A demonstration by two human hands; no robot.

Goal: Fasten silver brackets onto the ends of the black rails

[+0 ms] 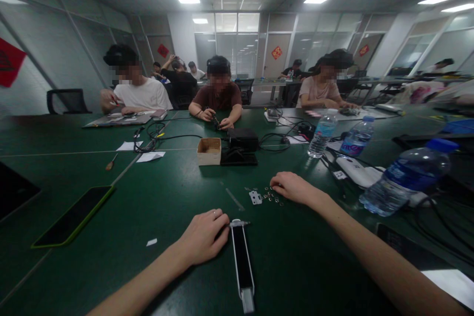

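Close to the table's near edge lies a long narrow black device (243,256) with white edges and a pale block at its near end. A thin metal piece (240,223) crosses its far end. My left hand (205,237) is closed, fingers curled and fingertips at the left of that far end; exactly what they pinch is partly hidden. Farther right, my right hand (294,187) has its fingers together, tips down by a scatter of small metal rings (272,197). Whatever those tips hold is too small to make out. A pale plate with holes (255,197) lies left of the rings.
An open cardboard box (209,153) and a black box-shaped device (242,140) stand ahead. Water bottles (411,175) and cables are at the right. A green-edged phone (76,217) and a small screwdriver (111,163) lie left. Several people sit across the table.
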